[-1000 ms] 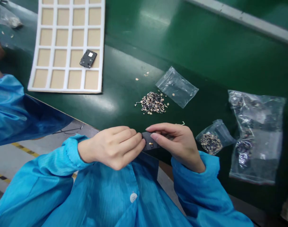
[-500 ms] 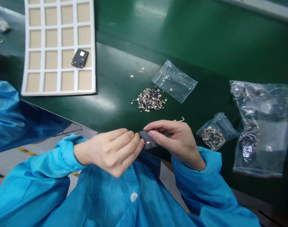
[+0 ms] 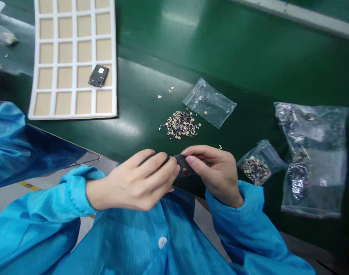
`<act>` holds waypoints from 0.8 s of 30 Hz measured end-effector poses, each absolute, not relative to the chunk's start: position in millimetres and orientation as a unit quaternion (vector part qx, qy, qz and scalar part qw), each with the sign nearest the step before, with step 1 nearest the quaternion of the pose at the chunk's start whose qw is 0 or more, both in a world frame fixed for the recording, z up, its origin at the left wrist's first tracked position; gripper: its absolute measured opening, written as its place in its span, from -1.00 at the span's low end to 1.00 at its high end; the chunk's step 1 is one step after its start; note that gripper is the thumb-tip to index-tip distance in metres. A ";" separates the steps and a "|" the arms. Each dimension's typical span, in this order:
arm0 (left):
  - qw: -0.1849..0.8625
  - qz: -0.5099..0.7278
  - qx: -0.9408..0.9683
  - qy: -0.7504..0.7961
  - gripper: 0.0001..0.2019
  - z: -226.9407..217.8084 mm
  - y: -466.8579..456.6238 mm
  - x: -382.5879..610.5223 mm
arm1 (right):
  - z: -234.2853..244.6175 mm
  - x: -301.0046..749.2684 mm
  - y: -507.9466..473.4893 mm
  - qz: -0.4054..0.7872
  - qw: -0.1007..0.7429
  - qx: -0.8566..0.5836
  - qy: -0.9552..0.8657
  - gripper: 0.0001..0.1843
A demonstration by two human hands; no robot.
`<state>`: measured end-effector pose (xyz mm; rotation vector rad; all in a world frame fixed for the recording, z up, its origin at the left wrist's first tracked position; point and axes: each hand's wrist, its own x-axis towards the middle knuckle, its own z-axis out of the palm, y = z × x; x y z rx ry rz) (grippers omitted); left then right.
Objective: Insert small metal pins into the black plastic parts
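A small flat black part (image 3: 183, 162) with a gold-coloured contact on it is between my two hands, just above the near edge of the table. My right hand (image 3: 216, 172) pinches its right side between thumb and fingers. Curled over the left end of the part is my left hand (image 3: 142, 179), its fingers closed; the fingertips hide what they grip there. A loose pile of tiny dark and beige pieces (image 3: 181, 125) lies beyond my hands. Another black part (image 3: 98, 75) with a white square rests tilted across the dividers of a white grid tray (image 3: 73, 91).
An open-looking clear zip bag (image 3: 211, 103) lies behind the pile. To the right are a small bag of pieces (image 3: 257, 168) and a larger clear bag (image 3: 314, 160). Another person's blue sleeve (image 3: 8, 141) reaches in at the left.
My left hand's fingers have shifted and spread slightly over the part's left end. The black part has tilted a little, with less of its gold detail showing. The view has moved slightly.
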<state>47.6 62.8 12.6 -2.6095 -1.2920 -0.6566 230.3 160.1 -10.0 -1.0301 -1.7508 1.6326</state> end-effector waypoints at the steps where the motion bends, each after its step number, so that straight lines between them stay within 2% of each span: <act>1: 0.058 -0.258 -0.856 -0.444 -0.75 9.4 63.5 46.1 | -9.5 230.8 159.7 0.592 0.275 -0.370 -0.661 -0.92; 6: -0.058 -0.374 -0.766 -0.519 -0.73 -2.4 62.8 42.5 | -9.3 234.4 157.5 0.533 0.335 -0.300 -0.717 -0.82; 9: -0.080 -0.400 -0.746 -0.527 -0.65 -5.5 59.5 45.4 | -9.1 234.8 158.5 0.565 0.314 -0.301 -0.702 -0.78; 11: -0.049 -0.401 -0.744 -0.532 -0.64 -7.0 57.5 47.6 | -8.2 233.4 160.5 0.633 0.249 -0.300 -0.669 -0.77; 14: 0.012 -0.395 -0.751 -0.529 -0.65 -9.5 56.2 49.7 | -7.0 229.8 163.0 0.713 0.134 -0.279 -0.629 -0.90; 15: 0.029 -0.394 -0.756 -0.522 -0.66 -10.4 56.3 50.0 | -6.9 228.6 163.2 0.723 0.114 -0.277 -0.623 -0.86; 24: 0.124 -0.348 -0.799 -0.475 -0.76 -16.4 59.7 49.1 | -10.5 221.8 157.4 0.693 0.116 -0.294 -0.648 -0.71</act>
